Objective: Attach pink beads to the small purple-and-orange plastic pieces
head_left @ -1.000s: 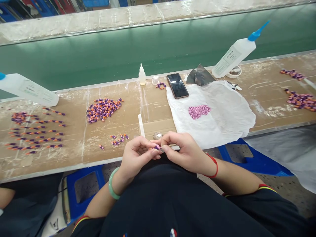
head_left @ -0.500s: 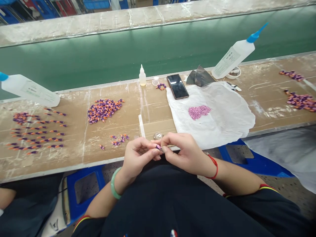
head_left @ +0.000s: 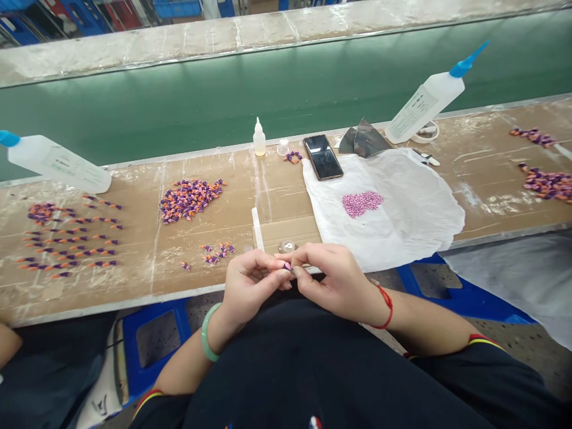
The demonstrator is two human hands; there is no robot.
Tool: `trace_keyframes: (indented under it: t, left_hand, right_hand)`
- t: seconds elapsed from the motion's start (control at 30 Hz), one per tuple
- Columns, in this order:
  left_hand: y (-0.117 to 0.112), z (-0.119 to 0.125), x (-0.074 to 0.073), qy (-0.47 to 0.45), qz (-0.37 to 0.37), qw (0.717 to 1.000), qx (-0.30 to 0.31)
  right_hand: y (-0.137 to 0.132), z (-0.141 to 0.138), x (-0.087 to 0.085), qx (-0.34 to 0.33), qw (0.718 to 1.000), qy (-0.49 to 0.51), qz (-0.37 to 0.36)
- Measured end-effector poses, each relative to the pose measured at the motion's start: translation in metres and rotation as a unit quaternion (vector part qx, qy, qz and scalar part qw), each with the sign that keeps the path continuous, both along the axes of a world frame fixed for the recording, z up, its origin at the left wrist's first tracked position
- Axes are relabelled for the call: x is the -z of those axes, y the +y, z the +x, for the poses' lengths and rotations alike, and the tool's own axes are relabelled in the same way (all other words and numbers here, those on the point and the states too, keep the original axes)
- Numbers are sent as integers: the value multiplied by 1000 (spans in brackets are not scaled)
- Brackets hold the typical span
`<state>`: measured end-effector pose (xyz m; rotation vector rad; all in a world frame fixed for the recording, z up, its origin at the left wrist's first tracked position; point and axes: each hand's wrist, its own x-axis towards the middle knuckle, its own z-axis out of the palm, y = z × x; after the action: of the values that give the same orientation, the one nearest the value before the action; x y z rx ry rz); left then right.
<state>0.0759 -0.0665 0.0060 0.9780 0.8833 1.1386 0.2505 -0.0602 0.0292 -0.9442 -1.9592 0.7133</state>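
My left hand (head_left: pixel 254 281), with a pale green bangle at its wrist, pinches a small purple and pink piece (head_left: pixel 287 266) between thumb and forefinger. Close against it, my right hand (head_left: pixel 331 275) is closed in a pinch, its fingertips at the piece's right end. A thin greyish thing shows at those fingertips, too small to name. Just behind the hands sits a small round clear dish (head_left: pixel 286 245). A white flat stick (head_left: pixel 257 228) lies beyond my left fingers. Several loose purple and orange pieces (head_left: pixel 217 254) lie left of it.
A pile of purple-orange pieces (head_left: pixel 191 199) and rows of them (head_left: pixel 69 256) lie leftward. Pink bits (head_left: pixel 361 204) rest on a white cloth (head_left: pixel 415 208), near a phone (head_left: pixel 322 157). Large bottles (head_left: pixel 60 164) and a small dropper bottle (head_left: pixel 259 138) stand along the back. Another person's arm (head_left: pixel 9 345) shows lower left.
My hands stay together on the piece, with only a slight shift of the right fingers. The view has moved slightly. At lower left the other person's arm has drawn back.
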Motion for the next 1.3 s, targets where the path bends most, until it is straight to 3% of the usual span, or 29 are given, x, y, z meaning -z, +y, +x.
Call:
trace_keyframes:
  t: [0.23, 0.37, 0.5, 0.63, 0.7, 0.8, 0.87, 0.93, 1.13, 1.3]
  left_hand:
    - [1, 1, -3, 24, -4, 1000, -1]
    - [2, 1, -3, 41, -2, 999, -4]
    - [1, 2, -3, 66, -1, 998, 4]
    - [8, -7, 3, 153, 17, 987, 43]
    - [16, -20, 10, 263, 49, 961, 67]
    - [28, -49, 23, 478, 79, 872, 62]
    - [37, -72, 30, 568, 68, 819, 45]
    - [47, -95, 36, 605, 52, 794, 16]
    - [90, -152, 46, 682, 59, 715, -145]
    - [115, -172, 48, 713, 118, 684, -102]
  right_hand:
    - [0, 0, 3, 5, 1000, -12, -10]
    - [7, 10, -3, -5, 997, -2, -74]
    - [14, 31, -7, 82, 986, 58, -130]
    - [17, 52, 6, 119, 978, 59, -160]
    - [18, 61, 17, 141, 973, 53, -174]
    - [19, 74, 34, 182, 961, 55, -203]
    - [20, 81, 43, 204, 950, 67, -226]
    - [21, 85, 47, 224, 939, 83, -246]
    - [23, 90, 47, 278, 919, 101, -262]
    - [22, 95, 50, 287, 916, 98, -264]
